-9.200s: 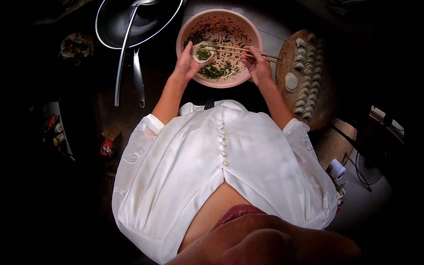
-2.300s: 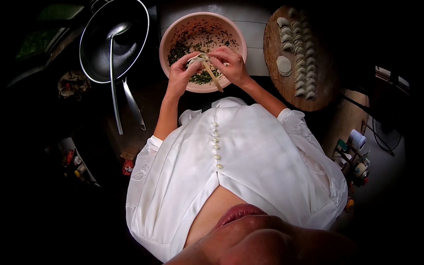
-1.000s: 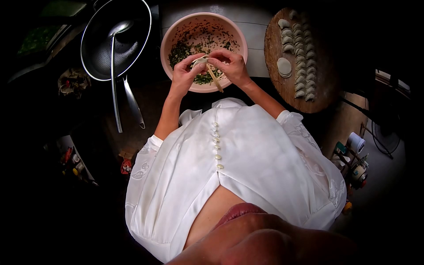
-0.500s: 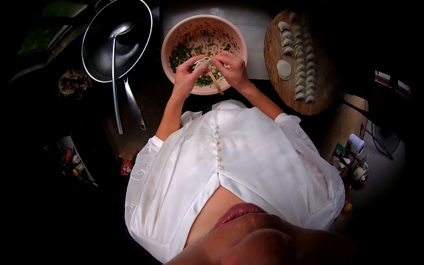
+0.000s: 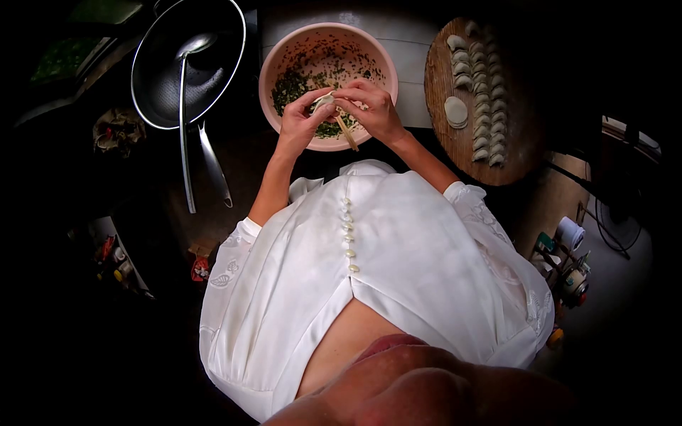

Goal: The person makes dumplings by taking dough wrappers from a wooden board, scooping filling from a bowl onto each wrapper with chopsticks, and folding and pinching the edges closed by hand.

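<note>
Above a pink bowl (image 5: 396, 79), both my hands meet at a dumpling (image 5: 325, 101) whose pale wrapper is folded over. My left hand (image 5: 300, 124) cradles it, thumb against the near side. The fingers of my right hand (image 5: 376, 117) pinch its upper right edge, partly hiding it. A pair of wooden chopsticks (image 5: 347, 133) slants down from between the hands; what supports its upper end is hidden. Chopped green filling (image 5: 288, 89) lies in the bowl and clings to its wall.
At right, a round wooden board (image 5: 458, 153) carries rows of finished dumplings (image 5: 482, 106) and a small stack of round wrappers (image 5: 456, 112). A dark wok (image 5: 156, 89) with a metal ladle (image 5: 185, 121) in it stands at left, its handle (image 5: 214, 167) pointing toward me.
My right fingers have shifted slightly left along the dumpling's edge, covering more of it. The left hand keeps its hold. The view has tilted very slightly.
</note>
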A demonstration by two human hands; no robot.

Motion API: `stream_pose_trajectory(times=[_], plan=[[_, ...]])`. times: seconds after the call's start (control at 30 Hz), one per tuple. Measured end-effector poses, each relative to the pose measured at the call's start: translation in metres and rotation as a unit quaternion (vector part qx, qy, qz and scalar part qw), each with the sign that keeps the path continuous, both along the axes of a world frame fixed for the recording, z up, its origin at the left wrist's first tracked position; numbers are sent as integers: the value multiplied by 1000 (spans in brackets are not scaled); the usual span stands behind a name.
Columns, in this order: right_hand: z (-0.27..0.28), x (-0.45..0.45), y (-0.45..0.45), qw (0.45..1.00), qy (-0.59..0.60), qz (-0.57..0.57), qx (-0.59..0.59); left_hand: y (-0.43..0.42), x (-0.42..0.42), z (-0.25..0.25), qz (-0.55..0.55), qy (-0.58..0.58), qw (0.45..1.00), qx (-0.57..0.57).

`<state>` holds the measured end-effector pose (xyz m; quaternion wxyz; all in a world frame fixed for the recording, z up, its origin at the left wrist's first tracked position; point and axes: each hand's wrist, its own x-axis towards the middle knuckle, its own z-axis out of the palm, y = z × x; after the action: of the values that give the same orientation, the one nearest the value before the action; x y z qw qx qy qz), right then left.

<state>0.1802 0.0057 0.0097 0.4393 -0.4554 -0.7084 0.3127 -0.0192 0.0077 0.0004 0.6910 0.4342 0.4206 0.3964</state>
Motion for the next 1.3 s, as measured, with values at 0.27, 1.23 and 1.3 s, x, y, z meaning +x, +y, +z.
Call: stream_pose_trajectory(times=[0.27,1.23,1.3], plan=[[3,-2,-6,990,83,-37,-112,-2,0,0,-21,27,999,11],[0,2,2,997,-27,-10,78,2,5,2,-29,36,999,9],[-4,3,2,994,-39,-14,99,1,6,2,-28,37,999,9]])
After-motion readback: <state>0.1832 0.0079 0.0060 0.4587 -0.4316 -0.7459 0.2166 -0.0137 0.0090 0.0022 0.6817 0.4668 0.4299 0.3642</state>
